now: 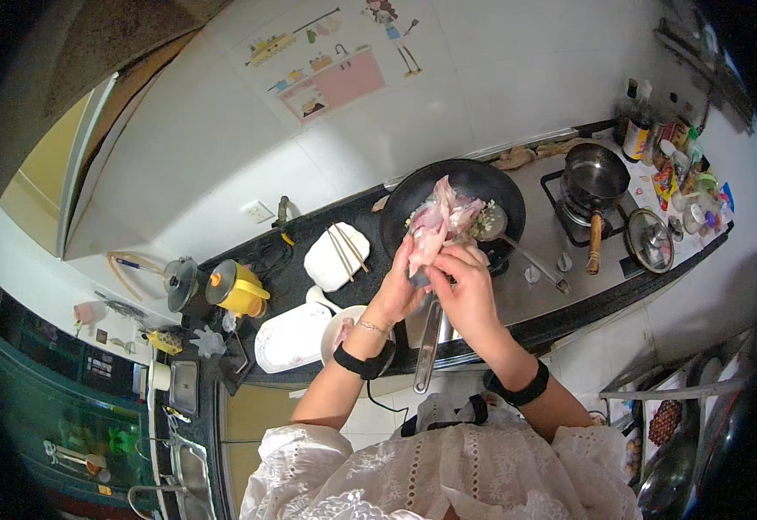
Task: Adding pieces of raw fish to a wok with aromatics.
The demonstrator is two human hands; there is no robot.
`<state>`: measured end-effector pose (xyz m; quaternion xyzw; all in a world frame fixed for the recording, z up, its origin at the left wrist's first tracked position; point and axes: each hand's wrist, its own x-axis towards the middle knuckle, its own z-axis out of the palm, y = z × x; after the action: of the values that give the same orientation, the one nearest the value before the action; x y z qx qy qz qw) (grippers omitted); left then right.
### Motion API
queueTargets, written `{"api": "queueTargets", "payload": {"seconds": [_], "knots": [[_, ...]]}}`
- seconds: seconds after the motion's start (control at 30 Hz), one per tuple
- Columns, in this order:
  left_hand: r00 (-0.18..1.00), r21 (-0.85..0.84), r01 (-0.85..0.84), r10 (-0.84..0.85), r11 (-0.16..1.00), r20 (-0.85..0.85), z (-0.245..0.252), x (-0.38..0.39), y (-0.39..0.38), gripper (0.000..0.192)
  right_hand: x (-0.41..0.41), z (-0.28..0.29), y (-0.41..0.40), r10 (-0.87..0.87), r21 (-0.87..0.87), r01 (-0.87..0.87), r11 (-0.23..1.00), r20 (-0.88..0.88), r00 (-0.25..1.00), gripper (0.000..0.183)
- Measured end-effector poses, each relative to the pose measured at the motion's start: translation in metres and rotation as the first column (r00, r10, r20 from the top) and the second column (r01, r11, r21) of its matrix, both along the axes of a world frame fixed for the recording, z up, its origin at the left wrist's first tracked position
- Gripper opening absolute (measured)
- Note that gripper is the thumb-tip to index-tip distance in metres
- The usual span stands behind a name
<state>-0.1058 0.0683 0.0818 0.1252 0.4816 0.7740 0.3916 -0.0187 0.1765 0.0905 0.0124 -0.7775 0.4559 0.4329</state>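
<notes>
Pale pink raw meat (431, 224), possibly poultry or fish, is held over the black wok (411, 188) on the stove. My left hand (399, 289) grips its lower end from the left. From the right, the fingertips of my right hand (463, 279) pinch the same end. A small greyish part shows between the hands, too unclear to name. Chopped pale bits, like garlic, lie in the wok around the bowl of a metal cooking spoon (496, 224), whose handle leans out to the right. The wok's metal handle (428, 351) points toward me, below my hands.
At left are a white plate (318, 263) with chopsticks (342, 250), an oblong white dish (287, 338), a bowl (331, 325) with raw meat partly behind my left arm, and a yellow jug (235, 289). A small saucepan (596, 172), glass lid (649, 244) and seasoning bottles (637, 133) stand right.
</notes>
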Motion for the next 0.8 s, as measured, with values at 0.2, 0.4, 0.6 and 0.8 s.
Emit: {"api": "queueTargets", "payload": {"seconds": [0.2, 0.4, 0.6, 0.8], "knots": [[0.997, 0.116, 0.049, -0.055, 0.992, 0.057, 0.002, 0.008, 0.001, 0.059, 0.004, -0.005, 0.003, 0.06, 0.051, -0.058, 0.997, -0.041, 0.997, 0.015], [0.968, 0.259, 0.249, -0.231, 0.933, -0.099, -0.023, -0.001, -0.012, 0.052, 0.004, -0.005, 0.003, -0.032, 0.016, 0.031, 0.999, 0.05, 0.998, 0.015], [0.999, 0.051, -0.038, 0.04, 0.998, -0.032, 0.012, 0.029, 0.003, 0.044, 0.003, -0.008, 0.007, 0.009, -0.01, -0.009, 1.0, 0.032, 0.999, 0.009], [0.995, 0.052, 0.001, 0.004, 0.999, -0.101, -0.008, 0.015, -0.009, 0.052, 0.007, -0.008, 0.003, 0.112, -0.032, -0.112, 0.993, -0.01, 0.994, 0.017]]}}
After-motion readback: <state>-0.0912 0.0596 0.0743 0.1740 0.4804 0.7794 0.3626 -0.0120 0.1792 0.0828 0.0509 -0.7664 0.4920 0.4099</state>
